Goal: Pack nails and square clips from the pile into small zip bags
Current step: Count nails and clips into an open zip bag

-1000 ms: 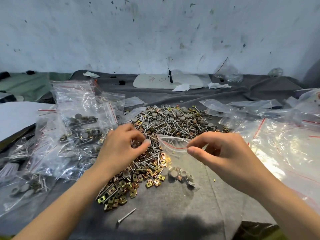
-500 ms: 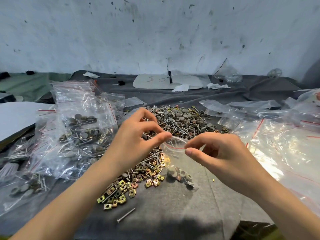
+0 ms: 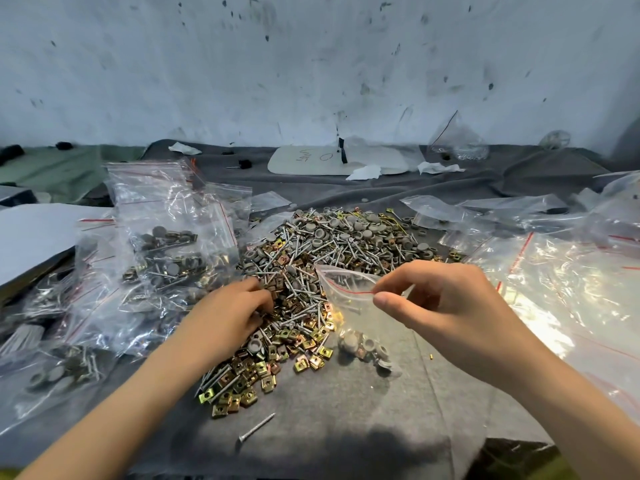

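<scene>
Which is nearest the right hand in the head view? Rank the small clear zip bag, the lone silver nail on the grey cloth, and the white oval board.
1. small clear zip bag: pinched by the right hand itself.
2. lone silver nail: near front, to its left.
3. white oval board: far back, centre.

Bright light from my right: hard glare on clear bags (image 3: 561, 289) at the right edge of the worktop (image 3: 346, 407), soft shadow along its near edge, frame borders bowed.
</scene>
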### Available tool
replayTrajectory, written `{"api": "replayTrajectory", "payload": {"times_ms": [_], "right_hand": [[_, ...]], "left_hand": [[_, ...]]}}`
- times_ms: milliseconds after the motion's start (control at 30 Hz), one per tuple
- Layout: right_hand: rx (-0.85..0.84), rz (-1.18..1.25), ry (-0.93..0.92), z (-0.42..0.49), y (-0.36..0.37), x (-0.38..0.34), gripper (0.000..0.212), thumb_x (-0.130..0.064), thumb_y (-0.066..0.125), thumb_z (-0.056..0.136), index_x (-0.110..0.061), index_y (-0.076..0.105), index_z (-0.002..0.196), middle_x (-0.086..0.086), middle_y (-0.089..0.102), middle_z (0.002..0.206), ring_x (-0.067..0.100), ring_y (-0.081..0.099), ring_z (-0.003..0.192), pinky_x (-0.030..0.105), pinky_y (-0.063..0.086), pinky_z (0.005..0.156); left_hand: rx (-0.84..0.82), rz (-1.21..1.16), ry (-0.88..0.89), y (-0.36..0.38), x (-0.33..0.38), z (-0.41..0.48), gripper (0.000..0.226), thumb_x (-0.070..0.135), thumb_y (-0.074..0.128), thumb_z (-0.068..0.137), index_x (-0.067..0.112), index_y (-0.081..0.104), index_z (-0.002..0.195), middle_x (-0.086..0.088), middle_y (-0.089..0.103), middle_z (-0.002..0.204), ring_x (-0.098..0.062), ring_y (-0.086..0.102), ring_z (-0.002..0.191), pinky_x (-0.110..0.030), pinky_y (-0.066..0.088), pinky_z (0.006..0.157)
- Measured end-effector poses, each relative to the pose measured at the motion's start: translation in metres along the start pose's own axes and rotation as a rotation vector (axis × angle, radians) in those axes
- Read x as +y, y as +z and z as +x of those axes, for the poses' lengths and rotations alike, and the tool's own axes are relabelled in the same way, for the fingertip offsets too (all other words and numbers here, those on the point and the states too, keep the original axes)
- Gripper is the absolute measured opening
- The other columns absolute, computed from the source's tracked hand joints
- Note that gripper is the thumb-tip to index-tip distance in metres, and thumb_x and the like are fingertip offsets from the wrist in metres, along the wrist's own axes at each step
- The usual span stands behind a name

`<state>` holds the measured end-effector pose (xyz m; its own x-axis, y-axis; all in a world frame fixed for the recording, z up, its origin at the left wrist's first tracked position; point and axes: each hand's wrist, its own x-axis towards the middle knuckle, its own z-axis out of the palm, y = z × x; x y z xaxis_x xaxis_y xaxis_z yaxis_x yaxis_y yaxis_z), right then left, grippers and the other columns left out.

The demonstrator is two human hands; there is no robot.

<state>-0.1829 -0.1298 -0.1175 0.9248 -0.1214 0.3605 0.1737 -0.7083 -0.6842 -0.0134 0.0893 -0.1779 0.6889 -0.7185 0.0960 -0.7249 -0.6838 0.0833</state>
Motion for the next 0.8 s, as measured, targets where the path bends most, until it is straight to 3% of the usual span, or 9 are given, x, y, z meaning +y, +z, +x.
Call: {"api": "replayTrajectory", "payload": {"times_ms": [200, 400, 533, 700, 800], "right_hand": [[0.008, 0.001, -0.004, 0.000, 0.001, -0.001, 0.008, -0.030, 0.069, 0.083, -0.023, 0.074, 0.084, -0.025, 0.061, 0.066, -0.003, 0.056, 0.063, 0.007, 0.037, 0.052], [0.009, -0.005, -0.005, 0.000, 0.002, -0.002, 0.008, -0.029, 0.069, 0.084, -0.023, 0.074, 0.085, -0.021, 0.061, 0.065, -0.004, 0.056, 0.064, 0.007, 0.038, 0.053], [0.013, -0.012, -0.007, -0.001, 0.001, -0.002, 0.008, -0.030, 0.068, 0.084, -0.024, 0.074, 0.085, -0.018, 0.062, 0.068, -0.004, 0.056, 0.065, 0.007, 0.038, 0.053], [0.017, 0.007, -0.004, -0.002, 0.001, -0.001, 0.008, -0.030, 0.069, 0.083, -0.024, 0.074, 0.084, -0.020, 0.062, 0.068, -0.002, 0.056, 0.063, 0.008, 0.038, 0.053], [0.016, -0.001, -0.009, -0.002, 0.001, -0.001, 0.010, -0.031, 0.068, 0.083, -0.023, 0.074, 0.085, -0.017, 0.064, 0.071, -0.001, 0.056, 0.064, 0.008, 0.038, 0.053]], "left_hand": [[0.041, -0.121, -0.037, -0.006, 0.000, 0.003, 0.015, 0.013, 0.063, 0.087, 0.025, 0.064, 0.097, 0.012, 0.054, 0.099, -0.004, 0.053, 0.086, -0.018, 0.047, 0.078], [-0.044, -0.036, 0.025, -0.006, 0.000, 0.004, 0.018, 0.015, 0.061, 0.090, 0.024, 0.064, 0.105, 0.014, 0.051, 0.098, -0.003, 0.050, 0.092, -0.015, 0.044, 0.083], [-0.044, -0.029, 0.035, -0.005, 0.001, 0.002, 0.023, 0.015, 0.063, 0.089, 0.025, 0.062, 0.110, 0.011, 0.061, 0.106, -0.006, 0.055, 0.097, -0.027, 0.050, 0.087], [0.081, -0.155, -0.003, -0.004, 0.002, 0.005, 0.027, 0.009, 0.063, 0.088, 0.027, 0.061, 0.109, 0.013, 0.063, 0.098, -0.004, 0.060, 0.090, -0.028, 0.054, 0.081], [0.363, -0.478, 0.077, -0.020, 0.022, 0.005, 0.027, 0.013, 0.068, 0.083, 0.029, 0.062, 0.104, 0.017, 0.064, 0.089, -0.001, 0.064, 0.079, -0.017, 0.055, 0.071]]}}
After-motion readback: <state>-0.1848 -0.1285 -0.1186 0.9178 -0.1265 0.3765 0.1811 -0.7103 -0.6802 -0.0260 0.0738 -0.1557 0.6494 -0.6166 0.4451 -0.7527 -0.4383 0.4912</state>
